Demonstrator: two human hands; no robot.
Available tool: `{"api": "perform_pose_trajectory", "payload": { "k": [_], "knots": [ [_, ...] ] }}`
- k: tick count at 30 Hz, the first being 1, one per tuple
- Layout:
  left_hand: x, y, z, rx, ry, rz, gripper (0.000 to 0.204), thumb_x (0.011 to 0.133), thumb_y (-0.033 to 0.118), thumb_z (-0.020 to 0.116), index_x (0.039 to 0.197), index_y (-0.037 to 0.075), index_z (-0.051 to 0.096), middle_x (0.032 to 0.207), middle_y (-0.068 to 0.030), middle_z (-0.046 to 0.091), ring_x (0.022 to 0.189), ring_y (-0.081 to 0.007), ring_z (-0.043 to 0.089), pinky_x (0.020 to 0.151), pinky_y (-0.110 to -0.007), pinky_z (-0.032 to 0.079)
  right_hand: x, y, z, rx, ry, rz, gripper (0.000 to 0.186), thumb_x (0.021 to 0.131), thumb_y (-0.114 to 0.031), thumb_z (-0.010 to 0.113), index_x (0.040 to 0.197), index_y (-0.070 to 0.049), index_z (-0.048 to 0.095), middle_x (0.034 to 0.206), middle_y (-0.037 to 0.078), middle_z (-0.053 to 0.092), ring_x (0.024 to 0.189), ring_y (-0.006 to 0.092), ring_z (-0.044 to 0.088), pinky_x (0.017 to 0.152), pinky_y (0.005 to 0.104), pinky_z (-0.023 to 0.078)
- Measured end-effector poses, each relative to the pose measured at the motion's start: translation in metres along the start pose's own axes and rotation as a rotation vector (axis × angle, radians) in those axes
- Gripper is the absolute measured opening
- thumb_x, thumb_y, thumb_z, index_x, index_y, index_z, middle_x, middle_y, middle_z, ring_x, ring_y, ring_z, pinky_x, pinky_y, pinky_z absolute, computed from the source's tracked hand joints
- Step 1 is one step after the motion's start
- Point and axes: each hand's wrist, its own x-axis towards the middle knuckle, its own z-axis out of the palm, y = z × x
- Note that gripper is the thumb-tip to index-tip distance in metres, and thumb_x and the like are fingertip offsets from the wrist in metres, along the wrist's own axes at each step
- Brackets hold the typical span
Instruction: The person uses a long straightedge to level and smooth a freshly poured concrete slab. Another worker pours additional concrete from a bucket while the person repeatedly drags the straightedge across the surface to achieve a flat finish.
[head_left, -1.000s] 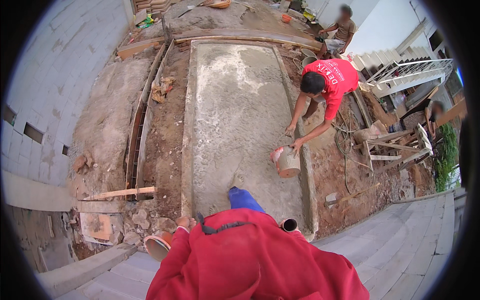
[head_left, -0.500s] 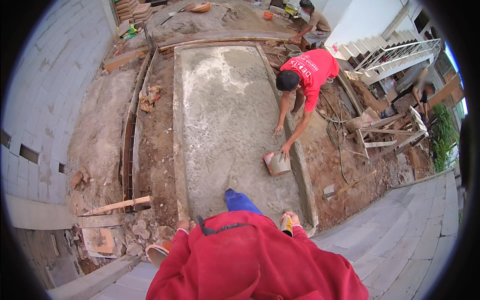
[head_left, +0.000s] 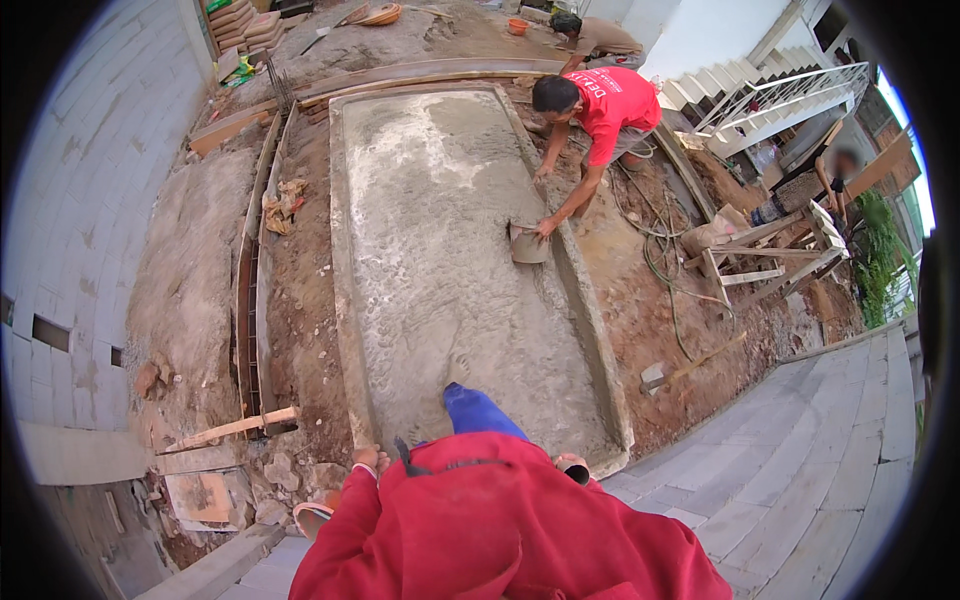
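Observation:
Below me is a rectangular bed of wet grey concrete or mortar with a pale rim (head_left: 340, 230). My blue-clad leg (head_left: 485, 415) stands in it. At the lower left, my left hand (head_left: 368, 458) is beside that rim, fingers loosely bent and apart, with a round orange-and-white container (head_left: 311, 519) just below. My right hand (head_left: 574, 466), by the lower right corner, is closed around a dark cylindrical object (head_left: 572, 471), partly hidden by my red sleeve. A co-worker in red (head_left: 615, 105) bends over the right rim, one hand on a tilted grey bucket (head_left: 526, 247) in the mix.
A block wall (head_left: 80, 250) runs along the left beside a rebar trench (head_left: 252, 330). At right are a hose (head_left: 670, 270), a long-handled tool (head_left: 700, 360), a timber trestle (head_left: 760, 255) and white stairs (head_left: 760, 100). Two other people (head_left: 600, 40) (head_left: 830, 175) are farther back.
The co-worker in red and the bucket have moved away from me, up along the bed. The person behind has bent lower. My hands stay near the bottom corners.

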Motion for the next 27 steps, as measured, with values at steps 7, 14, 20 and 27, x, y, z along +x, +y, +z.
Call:
{"api": "perform_pose_trajectory", "payload": {
  "k": [7,14,20,27],
  "knots": [
    [-0.014,0.079,0.054,0.055,-0.183,0.205,0.027,0.097,0.019,0.056,0.12,0.006,0.058,0.089,-0.0105,0.068,0.069,-0.022,0.068,0.054,-0.033,0.057,0.027,-0.006,0.001,-0.226,0.132,-0.227,0.016,0.091,-0.013,0.051,0.09,0.003,0.05,0.076,0.016,0.058,0.065,0.0276,0.058,0.058,0.0391,0.051],
    [-0.107,0.187,0.137,0.356,-0.497,0.354,0.039,0.097,0.033,0.061,0.125,0.006,0.055,0.095,-0.0106,0.068,0.071,-0.018,0.067,0.061,-0.031,0.057,0.061,-0.016,0.078,-0.133,0.232,-0.154,0.014,0.09,-0.012,0.053,0.09,0.002,0.053,0.072,0.017,0.059,0.06,0.0303,0.059,0.054,0.0418,0.053],
    [-0.24,0.282,0.239,0.791,-1.009,0.376,0.07,0.097,0.06,0.047,0.14,0.005,0.047,0.102,-0.0126,0.066,0.08,-0.0184,0.066,0.071,-0.033,0.057,0.089,-0.049,0.138,0.107,0.243,-0.212,0.012,0.083,-0.019,0.059,0.088,-0.009,0.054,0.074,0.009,0.06,0.065,0.0292,0.06,0.067,0.0483,0.053],
    [-0.292,0.321,0.318,1.384,-1.232,0.668,0.079,0.091,0.06,0.058,0.139,-0.001,0.046,0.1,-0.0163,0.066,0.087,-0.0218,0.067,0.076,-0.034,0.055,0.093,-0.048,0.221,0.187,0.209,-0.429,0.025,0.083,-0.013,0.061,0.104,-0.01,0.048,0.084,0.013,0.056,0.067,0.0287,0.057,0.06,0.0453,0.051]
  ]
}}
